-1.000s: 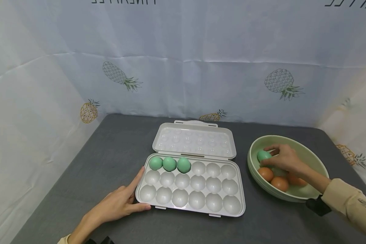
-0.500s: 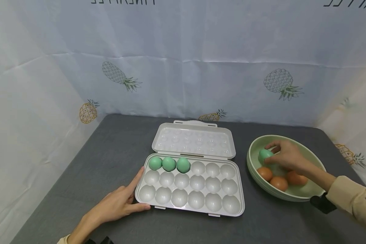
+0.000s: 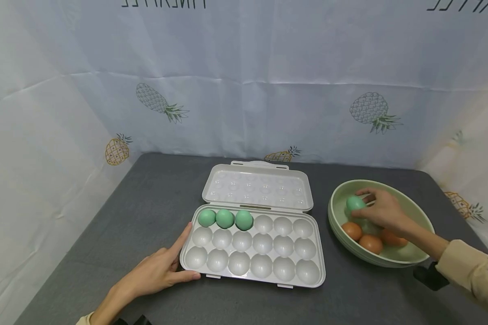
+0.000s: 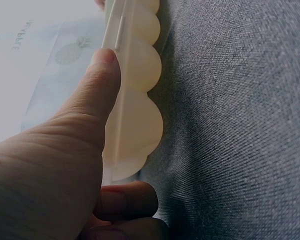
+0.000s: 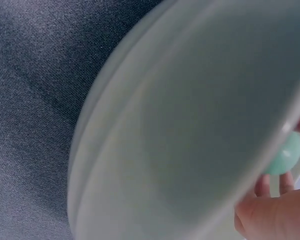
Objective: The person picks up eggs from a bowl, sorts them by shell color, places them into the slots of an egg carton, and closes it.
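In the head view, my left hand (image 3: 156, 273) rests at the near left corner of an open white egg carton (image 3: 273, 282). Its index finger lies straight along the left side, the thumb along the front edge. The left wrist view has the thumb against the carton's rim (image 4: 121, 75). Three green eggs (image 3: 225, 219) fill the left half of the carton's back row. At the right, my right hand (image 3: 384, 210) pinches another green egg (image 3: 354, 203) inside a pale green bowl (image 3: 415, 216). The right wrist view shows fingers around this egg (image 5: 286, 154), partly behind the bowl's rim.
Several orange eggs (image 3: 371, 243) lie in the bowl below the right hand. The carton's lid (image 3: 258, 187) is folded back towards the rear. A dark grey tabletop (image 3: 162, 194) carries everything. Behind it hangs a white curtain (image 3: 244, 117) with pineapple prints.
The right hand and its green egg have shifted slightly to the right and up within the bowl. The left hand stays at the carton's corner.
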{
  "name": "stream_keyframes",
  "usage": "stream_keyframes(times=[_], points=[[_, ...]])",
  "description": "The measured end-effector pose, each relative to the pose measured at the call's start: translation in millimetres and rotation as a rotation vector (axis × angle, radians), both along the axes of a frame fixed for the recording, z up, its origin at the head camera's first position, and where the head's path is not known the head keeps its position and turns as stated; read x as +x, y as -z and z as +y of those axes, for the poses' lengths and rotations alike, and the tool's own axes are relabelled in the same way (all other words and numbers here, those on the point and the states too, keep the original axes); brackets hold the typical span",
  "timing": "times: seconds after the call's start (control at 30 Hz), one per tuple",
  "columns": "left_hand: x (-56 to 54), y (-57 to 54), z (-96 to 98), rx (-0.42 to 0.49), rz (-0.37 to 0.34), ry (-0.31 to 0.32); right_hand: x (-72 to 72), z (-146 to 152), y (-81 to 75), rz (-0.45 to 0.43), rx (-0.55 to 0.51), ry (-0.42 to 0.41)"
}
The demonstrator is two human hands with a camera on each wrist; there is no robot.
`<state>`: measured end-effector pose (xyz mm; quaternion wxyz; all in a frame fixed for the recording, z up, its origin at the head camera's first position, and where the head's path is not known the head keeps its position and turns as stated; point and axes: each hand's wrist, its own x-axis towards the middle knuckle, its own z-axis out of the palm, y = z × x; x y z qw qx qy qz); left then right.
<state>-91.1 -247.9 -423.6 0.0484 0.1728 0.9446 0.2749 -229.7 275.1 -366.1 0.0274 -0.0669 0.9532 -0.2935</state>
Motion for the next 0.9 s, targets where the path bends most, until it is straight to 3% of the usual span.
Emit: stream_keyframes(times=[0.43,0.9], points=[[0.2,-1.0,-0.1,0.000,-0.024,-0.006,3.0,0,-3.6,0.030,-0.097,0.052],[-0.2,-1.9,0.0,-0.008,-0.007,-0.006,6.2,-21,-19.0,0.142,-0.209,0.109]])
